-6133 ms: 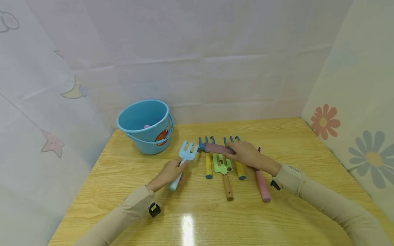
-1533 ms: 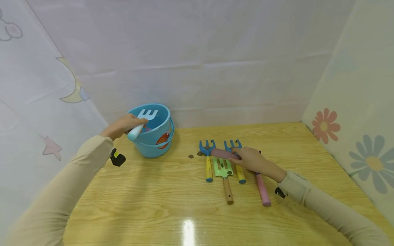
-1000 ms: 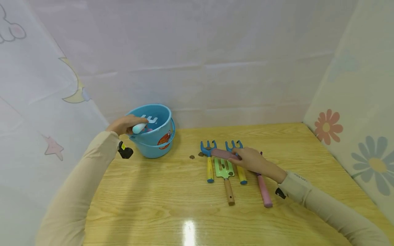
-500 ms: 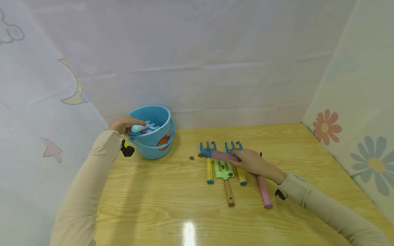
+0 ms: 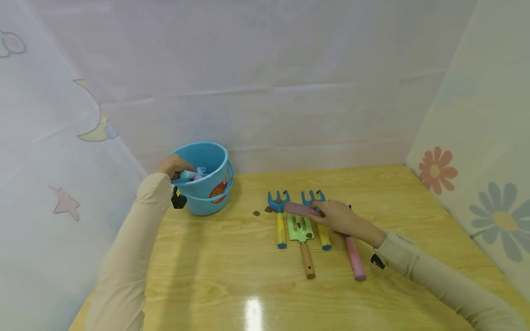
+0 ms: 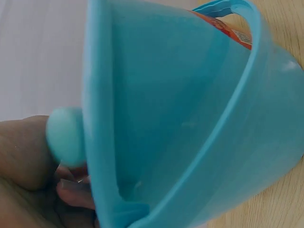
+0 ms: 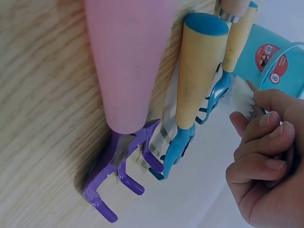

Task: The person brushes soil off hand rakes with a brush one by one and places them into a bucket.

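My left hand (image 5: 175, 165) is at the near-left rim of the blue bucket (image 5: 203, 197) and grips the handle of a light-blue hand fork (image 5: 188, 174), whose tines point down inside. In the left wrist view the fork's rounded handle end (image 6: 66, 137) shows beside the rim, by my thumb and fingers. My right hand (image 5: 336, 217) pinches a brush (image 5: 299, 209); its pale bristles (image 7: 243, 97) show in the right wrist view. Beneath the brush lie a green hand fork (image 5: 301, 229) with a wooden handle and two blue-tined forks with yellow handles (image 5: 281, 232).
A pink-handled purple rake (image 5: 354, 259) lies right of the forks. Dark crumbs of dirt (image 5: 256, 213) are on the wooden table and on the tools. Something pink (image 5: 198, 177) sits in the bucket. A cloth backdrop rises behind the table.
My left hand has carried the light-blue fork from the table to the bucket and lowered it inside. My right hand has moved slightly lower with the brush and then stayed over the forks.
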`<state>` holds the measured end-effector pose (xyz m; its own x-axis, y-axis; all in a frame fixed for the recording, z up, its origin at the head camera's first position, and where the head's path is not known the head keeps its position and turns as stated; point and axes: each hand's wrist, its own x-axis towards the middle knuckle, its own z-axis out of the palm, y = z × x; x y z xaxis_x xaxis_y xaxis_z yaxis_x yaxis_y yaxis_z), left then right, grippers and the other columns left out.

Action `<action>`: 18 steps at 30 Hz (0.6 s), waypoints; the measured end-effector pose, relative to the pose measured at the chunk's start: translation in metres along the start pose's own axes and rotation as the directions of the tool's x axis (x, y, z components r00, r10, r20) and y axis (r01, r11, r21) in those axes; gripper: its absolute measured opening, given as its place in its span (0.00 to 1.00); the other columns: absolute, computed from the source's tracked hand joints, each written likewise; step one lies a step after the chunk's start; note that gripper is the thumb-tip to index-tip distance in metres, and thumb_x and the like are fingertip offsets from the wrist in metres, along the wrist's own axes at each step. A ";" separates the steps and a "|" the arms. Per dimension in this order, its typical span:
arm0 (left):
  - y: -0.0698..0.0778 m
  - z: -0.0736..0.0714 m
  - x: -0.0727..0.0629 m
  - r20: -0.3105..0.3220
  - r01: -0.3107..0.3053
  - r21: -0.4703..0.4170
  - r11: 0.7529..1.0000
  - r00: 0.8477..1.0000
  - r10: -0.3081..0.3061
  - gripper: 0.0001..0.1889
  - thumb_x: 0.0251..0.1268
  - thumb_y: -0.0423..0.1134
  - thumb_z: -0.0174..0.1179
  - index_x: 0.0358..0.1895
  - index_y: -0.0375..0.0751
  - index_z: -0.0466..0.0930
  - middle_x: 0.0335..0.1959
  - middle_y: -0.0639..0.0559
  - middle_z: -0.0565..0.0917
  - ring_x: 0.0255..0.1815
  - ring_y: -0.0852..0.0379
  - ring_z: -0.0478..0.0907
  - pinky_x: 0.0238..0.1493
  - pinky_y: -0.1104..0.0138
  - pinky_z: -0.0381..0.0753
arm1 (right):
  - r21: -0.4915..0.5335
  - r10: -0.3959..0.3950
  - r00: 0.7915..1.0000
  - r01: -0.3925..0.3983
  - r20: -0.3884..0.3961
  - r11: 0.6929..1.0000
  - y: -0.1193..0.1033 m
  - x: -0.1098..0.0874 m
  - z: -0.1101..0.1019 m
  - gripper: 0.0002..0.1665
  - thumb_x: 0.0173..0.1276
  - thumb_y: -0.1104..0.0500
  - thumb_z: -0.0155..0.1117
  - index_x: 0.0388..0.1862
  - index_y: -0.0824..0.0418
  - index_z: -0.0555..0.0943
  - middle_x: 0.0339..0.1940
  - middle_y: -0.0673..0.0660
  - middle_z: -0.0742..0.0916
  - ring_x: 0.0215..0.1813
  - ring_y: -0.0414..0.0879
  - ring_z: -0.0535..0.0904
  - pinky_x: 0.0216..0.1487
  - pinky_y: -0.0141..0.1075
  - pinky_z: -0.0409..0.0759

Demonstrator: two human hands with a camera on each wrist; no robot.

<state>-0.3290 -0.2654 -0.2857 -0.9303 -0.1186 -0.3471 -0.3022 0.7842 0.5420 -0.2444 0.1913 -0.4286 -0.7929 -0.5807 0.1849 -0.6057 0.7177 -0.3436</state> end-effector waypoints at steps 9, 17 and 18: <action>-0.006 0.001 0.002 -0.078 -0.051 -0.107 0.993 0.996 0.042 0.15 0.69 0.34 0.56 0.22 0.36 0.81 0.12 0.53 0.75 0.10 0.64 0.58 0.17 0.70 0.63 | 0.006 0.002 1.000 -0.002 0.001 1.000 -0.003 0.003 0.001 0.16 0.72 0.53 0.63 0.27 0.56 0.71 0.14 0.43 0.63 0.16 0.35 0.55 0.19 0.29 0.51; -0.010 0.000 -0.005 -0.038 -0.091 -0.124 0.988 0.996 0.087 0.15 0.71 0.34 0.54 0.22 0.37 0.78 0.11 0.54 0.69 0.10 0.64 0.57 0.18 0.70 0.63 | 0.014 0.008 1.000 -0.008 0.015 1.000 -0.003 0.002 0.006 0.15 0.73 0.52 0.63 0.28 0.56 0.71 0.14 0.44 0.65 0.15 0.35 0.58 0.19 0.29 0.54; -0.011 0.000 -0.005 -0.036 -0.097 -0.132 0.987 0.995 0.093 0.14 0.71 0.34 0.54 0.24 0.36 0.78 0.11 0.54 0.69 0.10 0.64 0.57 0.18 0.69 0.63 | 0.016 0.006 1.000 -0.006 0.015 1.000 -0.003 0.003 0.006 0.16 0.73 0.52 0.63 0.27 0.55 0.71 0.14 0.44 0.65 0.15 0.35 0.58 0.19 0.29 0.53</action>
<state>-0.3209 -0.2728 -0.2898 -0.9613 -0.0669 -0.2673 -0.2351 0.7048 0.6693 -0.2442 0.1853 -0.4324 -0.7953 -0.5822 0.1690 -0.5998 0.7150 -0.3593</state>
